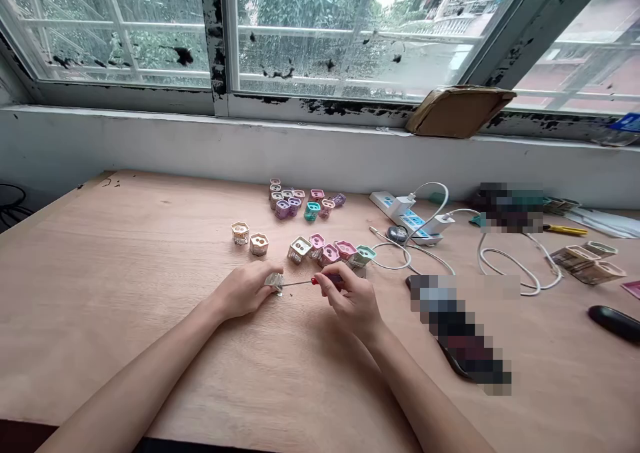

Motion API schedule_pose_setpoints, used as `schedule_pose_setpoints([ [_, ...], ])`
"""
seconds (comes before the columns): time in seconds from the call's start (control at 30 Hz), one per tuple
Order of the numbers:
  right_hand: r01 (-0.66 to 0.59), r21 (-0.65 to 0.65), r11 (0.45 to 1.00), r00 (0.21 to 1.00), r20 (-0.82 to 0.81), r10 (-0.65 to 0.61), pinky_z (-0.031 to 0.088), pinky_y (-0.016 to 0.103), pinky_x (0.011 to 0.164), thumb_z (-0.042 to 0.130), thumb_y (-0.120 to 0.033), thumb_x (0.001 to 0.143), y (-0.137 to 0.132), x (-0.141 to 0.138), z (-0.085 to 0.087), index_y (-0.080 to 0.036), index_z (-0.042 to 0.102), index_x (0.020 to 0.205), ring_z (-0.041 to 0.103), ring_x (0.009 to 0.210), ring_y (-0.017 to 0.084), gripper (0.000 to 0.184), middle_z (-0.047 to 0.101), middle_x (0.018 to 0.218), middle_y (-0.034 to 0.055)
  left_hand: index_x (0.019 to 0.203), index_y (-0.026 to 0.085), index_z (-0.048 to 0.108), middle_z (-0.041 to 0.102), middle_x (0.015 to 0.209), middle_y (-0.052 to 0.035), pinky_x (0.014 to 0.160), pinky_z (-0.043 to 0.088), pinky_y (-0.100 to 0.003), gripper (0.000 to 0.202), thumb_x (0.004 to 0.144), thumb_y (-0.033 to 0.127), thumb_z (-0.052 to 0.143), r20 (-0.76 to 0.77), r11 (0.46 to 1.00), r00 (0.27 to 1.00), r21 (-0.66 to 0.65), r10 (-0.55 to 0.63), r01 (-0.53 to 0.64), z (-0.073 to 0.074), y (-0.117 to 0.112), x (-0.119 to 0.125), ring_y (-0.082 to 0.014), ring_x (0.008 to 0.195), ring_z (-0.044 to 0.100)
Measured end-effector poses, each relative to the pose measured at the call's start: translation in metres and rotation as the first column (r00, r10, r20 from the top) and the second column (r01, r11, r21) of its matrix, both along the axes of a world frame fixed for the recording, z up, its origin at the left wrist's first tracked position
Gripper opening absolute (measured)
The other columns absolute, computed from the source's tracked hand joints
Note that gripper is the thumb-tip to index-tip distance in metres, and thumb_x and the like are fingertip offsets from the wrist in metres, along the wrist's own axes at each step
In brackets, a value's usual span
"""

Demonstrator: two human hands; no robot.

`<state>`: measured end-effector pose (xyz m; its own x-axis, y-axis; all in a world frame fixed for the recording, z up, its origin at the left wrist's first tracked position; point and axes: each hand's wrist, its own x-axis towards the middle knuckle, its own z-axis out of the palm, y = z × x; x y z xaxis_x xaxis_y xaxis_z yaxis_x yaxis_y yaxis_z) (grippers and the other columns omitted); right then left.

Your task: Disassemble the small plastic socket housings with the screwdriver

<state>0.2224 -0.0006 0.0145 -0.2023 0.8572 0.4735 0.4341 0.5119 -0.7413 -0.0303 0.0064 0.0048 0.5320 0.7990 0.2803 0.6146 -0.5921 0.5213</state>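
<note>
My left hand (245, 288) grips a small whitish piece (275, 280) just above the wooden table; my fingers cover part of it. My right hand (351, 300) is closed around the red and dark handle of a screwdriver (299, 283). Its thin metal shaft points left, and the tip meets the whitish piece or lies right beside it. Beyond my hands stand a cream hexagonal piece (259, 243), a similar one (240, 232), and a cluster with a white piece (299, 249), pink pieces (330, 254) and a pale green piece (363, 255).
Purple, teal and pink small pieces (294, 205) are grouped near the wall. A power strip (407, 216) with white cables (435, 203) lies right of them. A blurred phone-like object (457, 333) is by my right forearm, with brown pieces (587, 263) and a black mouse-like object (616, 323) farther right.
</note>
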Motion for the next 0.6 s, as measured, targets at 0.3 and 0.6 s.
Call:
schedule_pose_setpoints([
  [0.3,-0.091,-0.085,0.992,0.995,0.02,0.093,0.04,0.025,0.051,0.058,-0.036,0.096,0.0,0.001,0.006,-0.021,0.057,0.088,0.053,0.055,0.015,0.017,0.061,0.067,0.0009,0.126,0.022,0.055,0.071,0.119,-0.0079,0.093,0.055,-0.036,0.038,0.09,0.012,0.063,0.004,0.999,1.0,0.032,-0.008,0.008,-0.002,0.001,-0.001,-0.0255,0.111,0.068],
  [0.6,-0.089,-0.097,0.991,0.991,0.09,0.097,0.043,0.025,0.055,0.059,-0.034,0.095,0.002,0.005,0.01,-0.021,0.057,0.091,0.06,0.061,0.016,0.013,0.066,0.075,0.0022,0.125,0.021,0.056,0.071,0.119,-0.0077,0.092,0.055,-0.036,0.039,0.088,0.01,0.064,-0.009,0.998,1.0,0.057,-0.015,0.015,0.001,0.0,0.0,-0.0249,0.109,0.068],
])
